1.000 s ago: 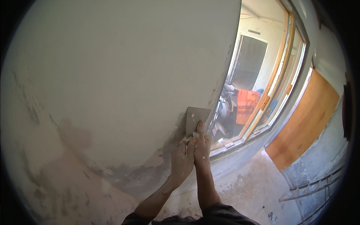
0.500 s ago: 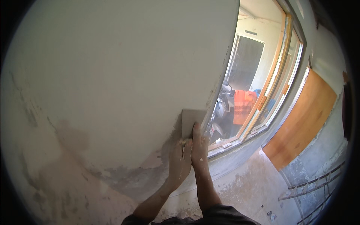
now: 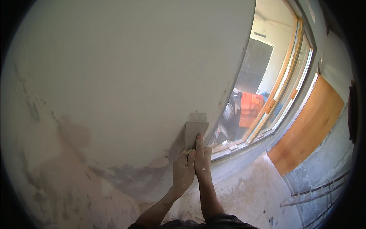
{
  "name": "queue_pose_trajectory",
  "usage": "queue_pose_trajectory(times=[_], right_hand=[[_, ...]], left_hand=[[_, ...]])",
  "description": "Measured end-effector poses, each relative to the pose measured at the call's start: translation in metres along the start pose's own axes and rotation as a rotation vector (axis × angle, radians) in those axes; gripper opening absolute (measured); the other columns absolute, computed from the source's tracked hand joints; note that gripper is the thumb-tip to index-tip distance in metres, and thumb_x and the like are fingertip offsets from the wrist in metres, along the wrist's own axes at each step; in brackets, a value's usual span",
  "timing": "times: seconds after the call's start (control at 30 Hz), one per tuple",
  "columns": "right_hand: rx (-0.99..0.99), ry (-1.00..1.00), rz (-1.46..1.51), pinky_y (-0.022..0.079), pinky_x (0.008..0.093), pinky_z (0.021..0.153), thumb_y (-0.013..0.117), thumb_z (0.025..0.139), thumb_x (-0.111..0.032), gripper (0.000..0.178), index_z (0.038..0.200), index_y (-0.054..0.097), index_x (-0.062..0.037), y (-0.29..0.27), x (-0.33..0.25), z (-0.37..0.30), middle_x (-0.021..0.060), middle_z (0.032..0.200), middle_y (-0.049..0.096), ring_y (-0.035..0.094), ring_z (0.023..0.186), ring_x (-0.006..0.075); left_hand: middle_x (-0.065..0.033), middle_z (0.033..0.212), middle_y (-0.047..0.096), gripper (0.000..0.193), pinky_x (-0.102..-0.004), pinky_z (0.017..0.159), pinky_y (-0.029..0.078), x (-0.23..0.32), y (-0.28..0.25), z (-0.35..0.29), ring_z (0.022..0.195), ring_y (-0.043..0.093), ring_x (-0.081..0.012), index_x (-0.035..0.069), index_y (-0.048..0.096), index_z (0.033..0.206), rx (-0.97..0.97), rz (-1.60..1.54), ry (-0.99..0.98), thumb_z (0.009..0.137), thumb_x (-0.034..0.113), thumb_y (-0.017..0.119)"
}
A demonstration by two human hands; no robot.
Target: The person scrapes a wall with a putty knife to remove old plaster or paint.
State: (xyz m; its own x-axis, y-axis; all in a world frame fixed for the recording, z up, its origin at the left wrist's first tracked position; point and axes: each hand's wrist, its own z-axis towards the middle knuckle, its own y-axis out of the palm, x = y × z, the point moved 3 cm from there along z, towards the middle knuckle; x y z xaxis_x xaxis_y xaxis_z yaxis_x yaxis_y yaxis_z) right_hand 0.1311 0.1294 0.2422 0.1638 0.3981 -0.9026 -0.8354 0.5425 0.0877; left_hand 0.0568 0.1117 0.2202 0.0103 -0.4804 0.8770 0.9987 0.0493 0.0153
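Observation:
My right hand [image 3: 203, 162] grips a wide, flat grey putty knife [image 3: 195, 131], its thumb stretched along the blade. The blade lies against the pale wall [image 3: 126, 76], close to the edge of the window opening. Just above its top edge is a rough, darker grey patch of putty [image 3: 197, 115]. My left hand [image 3: 183, 171] is closed and pressed up beside the right, near the blade's lower end. Pale smears mark the fingers of both hands. What the left fingers hold, if anything, is hidden.
Right of the wall is a wood-framed window [image 3: 272, 105]; an orange cloth [image 3: 251, 108] and part of a motorbike [image 3: 228, 110] show through it. Farther right are an orange-brown wooden panel [image 3: 307, 126] and a ladder [image 3: 316, 194]. The lower wall [image 3: 133, 183] has darker, patchy areas.
The putty knife and both hands have moved slightly down the wall. The rough grey putty patch now shows above the blade. The view has shifted a little.

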Motion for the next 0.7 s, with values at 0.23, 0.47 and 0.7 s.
queue_pose_trajectory(times=[0.23,0.47,0.7], right_hand=[[-0.151,-0.133,-0.189,0.038,0.0318,0.047,0.044,0.101,-0.041,0.055,0.095,0.061,0.0106,-0.02,-0.011,0.034,0.006,0.057,0.053,0.045,0.049,0.0119],[-0.086,0.044,0.048,0.04,0.0295,0.051,0.048,0.099,-0.046,0.06,0.069,0.061,0.0046,-0.011,-0.003,0.015,0.0021,0.056,0.05,0.046,0.055,0.0095],[-0.1,0.064,-0.036,0.042,0.0274,0.052,0.046,0.099,-0.043,0.051,0.081,0.06,0.0027,-0.015,-0.017,0.021,0.0055,0.06,0.055,0.052,0.058,0.0105]], left_hand=[[-0.0214,0.084,0.063,0.032,-0.0361,0.066,0.049,0.022,0.014,0.027,0.073,0.064,-0.0297,-0.003,0.06,0.105,-0.063,-0.117,0.007,0.1,0.026,0.048],[-0.024,0.086,0.065,0.033,-0.038,0.069,0.049,0.007,0.003,0.008,0.077,0.065,-0.0351,-0.003,0.06,0.106,-0.068,0.039,-0.004,0.1,0.027,0.048],[-0.0249,0.09,0.065,0.035,-0.0394,0.072,0.048,0.022,0.006,0.02,0.082,0.064,-0.0376,-0.005,0.06,0.105,-0.063,0.04,0.095,0.1,0.027,0.048]])
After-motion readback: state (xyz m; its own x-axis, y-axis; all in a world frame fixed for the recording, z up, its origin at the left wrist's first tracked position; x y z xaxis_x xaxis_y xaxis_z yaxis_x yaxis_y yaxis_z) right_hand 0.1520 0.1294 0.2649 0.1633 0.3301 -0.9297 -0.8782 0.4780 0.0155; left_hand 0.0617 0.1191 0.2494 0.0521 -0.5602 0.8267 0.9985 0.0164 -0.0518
